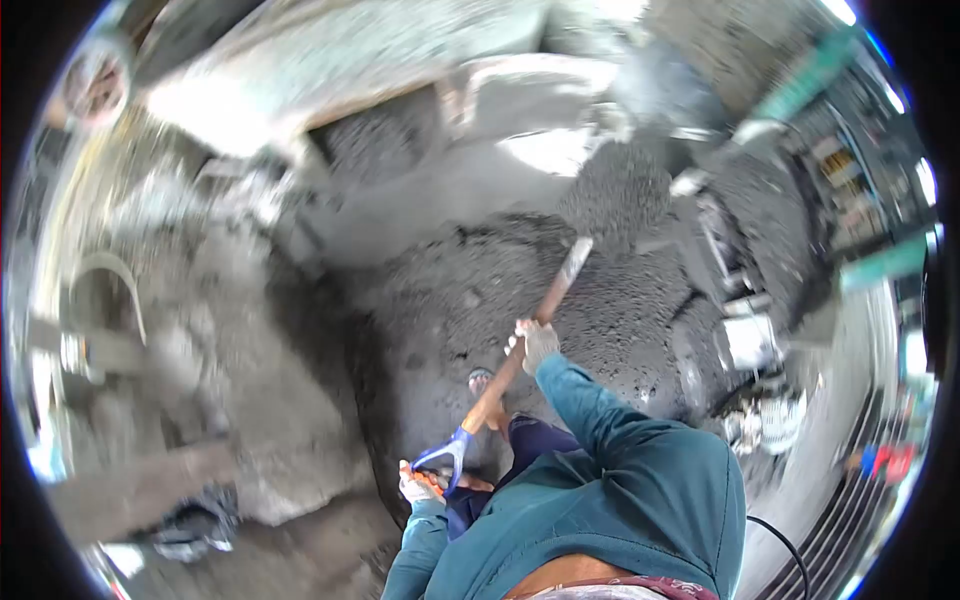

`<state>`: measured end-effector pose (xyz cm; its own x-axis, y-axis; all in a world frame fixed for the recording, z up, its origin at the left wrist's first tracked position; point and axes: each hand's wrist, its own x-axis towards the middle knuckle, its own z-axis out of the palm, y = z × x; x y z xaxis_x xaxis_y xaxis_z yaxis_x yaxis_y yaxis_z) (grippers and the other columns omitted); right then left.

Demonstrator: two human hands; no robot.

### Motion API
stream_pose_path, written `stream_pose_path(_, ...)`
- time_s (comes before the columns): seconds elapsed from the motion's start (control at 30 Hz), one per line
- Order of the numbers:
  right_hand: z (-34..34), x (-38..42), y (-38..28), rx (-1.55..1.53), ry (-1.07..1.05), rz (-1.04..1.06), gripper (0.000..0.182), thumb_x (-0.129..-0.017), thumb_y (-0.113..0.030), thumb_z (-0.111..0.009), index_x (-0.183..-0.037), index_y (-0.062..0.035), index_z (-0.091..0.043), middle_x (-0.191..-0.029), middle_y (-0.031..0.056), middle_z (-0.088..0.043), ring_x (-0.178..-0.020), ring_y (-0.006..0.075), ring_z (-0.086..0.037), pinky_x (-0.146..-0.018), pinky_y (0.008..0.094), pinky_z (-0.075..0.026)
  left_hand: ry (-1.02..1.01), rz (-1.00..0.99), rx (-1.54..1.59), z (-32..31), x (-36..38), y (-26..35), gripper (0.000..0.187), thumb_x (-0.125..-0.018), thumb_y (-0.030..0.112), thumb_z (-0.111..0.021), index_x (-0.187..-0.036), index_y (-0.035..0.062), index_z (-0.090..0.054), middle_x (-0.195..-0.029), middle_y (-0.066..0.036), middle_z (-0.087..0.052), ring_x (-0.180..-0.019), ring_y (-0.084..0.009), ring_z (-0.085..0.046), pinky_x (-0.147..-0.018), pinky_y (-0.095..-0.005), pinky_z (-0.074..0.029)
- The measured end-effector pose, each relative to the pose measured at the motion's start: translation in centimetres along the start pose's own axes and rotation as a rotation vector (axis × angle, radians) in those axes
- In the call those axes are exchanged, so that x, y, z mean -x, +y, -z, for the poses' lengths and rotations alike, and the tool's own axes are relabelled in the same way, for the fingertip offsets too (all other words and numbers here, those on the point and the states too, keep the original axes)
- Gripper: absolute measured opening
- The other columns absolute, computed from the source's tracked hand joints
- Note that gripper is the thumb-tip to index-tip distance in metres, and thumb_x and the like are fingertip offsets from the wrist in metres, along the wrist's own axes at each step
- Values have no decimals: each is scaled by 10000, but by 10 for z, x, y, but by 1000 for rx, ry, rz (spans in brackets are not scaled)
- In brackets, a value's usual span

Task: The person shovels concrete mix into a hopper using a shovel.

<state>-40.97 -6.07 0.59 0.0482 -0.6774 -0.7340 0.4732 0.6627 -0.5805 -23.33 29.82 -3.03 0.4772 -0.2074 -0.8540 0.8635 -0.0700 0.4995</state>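
A shovel with a wooden shaft [500,383] and a blue D-shaped handle runs diagonally in front of my body. My left hand [420,484], in a pale glove, is closed around the orange grip at its lower end. Higher up, my right hand [538,343], also gloved, wraps round the shaft. Beyond it the shaft ends in a pale metal part, and a heap of dark grey material [618,195] lies at that far end. The blade itself is hard to make out against the heap.
Dark, lumpy material [640,320] covers the ground ahead of my feet. A rough block [250,400] with a raised edge stands at the left. At the right are a white container [750,342], a pale sack [782,422] and ribbed metal [850,500].
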Motion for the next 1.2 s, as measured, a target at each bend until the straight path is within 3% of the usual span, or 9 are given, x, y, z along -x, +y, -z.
stream_pose_path(0.2, -37, 33, -293, -372, -482, 460, 146, -887, -198, -619, -823, -99, -532, -680, 50, -513, -622, 225, -546, -628, 420, -494, -797, -693, -173, -289, 167, 125, 424, -904, 478, -654, -777, 81, -576, -651, -47, -608, -487, -131, -555, -439, -259, -434)
stream_pose_path(0.3, -7, 50, -408, -425, -432, 725, 130, -890, -172, -560, -802, -96, -501, -657, 43, -504, -603, 210, -532, -616, 372, -495, -974, -1756, -552, -394, 261, 142, 363, -892, 379, -684, -857, 22, -630, -674, -89, -615, -580, -197, -599, -530, -332, -474)
stream_pose_path(0.37, 22, 89, -443, -589, -395, 783, 85, -889, -154, -534, -844, -89, -502, -661, 30, -502, -584, 189, -537, -576, 334, -496, -1386, -2045, -280, -446, 316, 124, 296, -758, 323, -784, -749, 71, -631, -652, -77, -573, -582, -274, -577, -554, -399, -457)
stream_pose_path(0.5, 150, 70, -430, -351, -581, 870, 137, -914, -197, -570, -943, -74, -517, -728, 40, -545, -622, 207, -562, -610, 362, -506, -1810, -2301, -1062, -439, 317, 51, 282, -703, 395, -771, -712, 156, -621, -691, -9, -568, -694, -230, -586, -702, -369, -465)
stream_pose_path(0.57, 160, 84, -391, -341, -75, 733, 137, -913, -208, -590, -943, -90, -528, -747, 41, -553, -644, 215, -571, -638, 378, -511, -1857, -2141, -1398, -409, 263, 12, 283, -712, 388, -761, -777, 138, -644, -756, -24, -599, -781, -231, -605, -767, -366, -475)
stream_pose_path(0.8, 93, 134, -269, -267, -414, 483, 183, -830, -210, -668, -949, -102, -582, -777, 20, -555, -720, 216, -565, -731, 406, -489, -1530, -1529, -756, -235, 185, 33, 365, -791, 423, -763, -820, 84, -631, -763, -49, -608, -744, -253, -600, -798, -392, -503)
stream_pose_path(0.97, 36, 105, -143, -60, -440, 295, 98, -887, -188, -630, -909, -118, -565, -764, 23, -526, -732, 205, -569, -719, 412, -501, -448, -102, -34, -90, 141, 26, 299, -916, 342, -684, -793, 95, -570, -737, -12, -587, -620, -162, -592, -520, -324, -488)
stream_pose_path(1.13, 75, 2, 122, 326, -40, -493, 115, -890, -191, -615, -959, -113, -566, -839, 77, -606, -754, 272, -629, -691, 484, -538, 187, 33, 190, 74, 127, -38, 361, -943, 405, -642, -701, 178, -499, -546, 47, -394, -420, -109, -364, -365, -295, -272)
stream_pose_path(1.2, 96, 55, 225, 377, -86, -343, 96, -898, -232, -587, -845, -156, -563, -760, 78, -604, -590, 303, -586, -558, 520, -496, 176, 51, 384, 181, 149, -84, 395, -941, 398, -645, -662, 170, -484, -536, 47, -357, -417, -102, -342, -366, -308, -272)
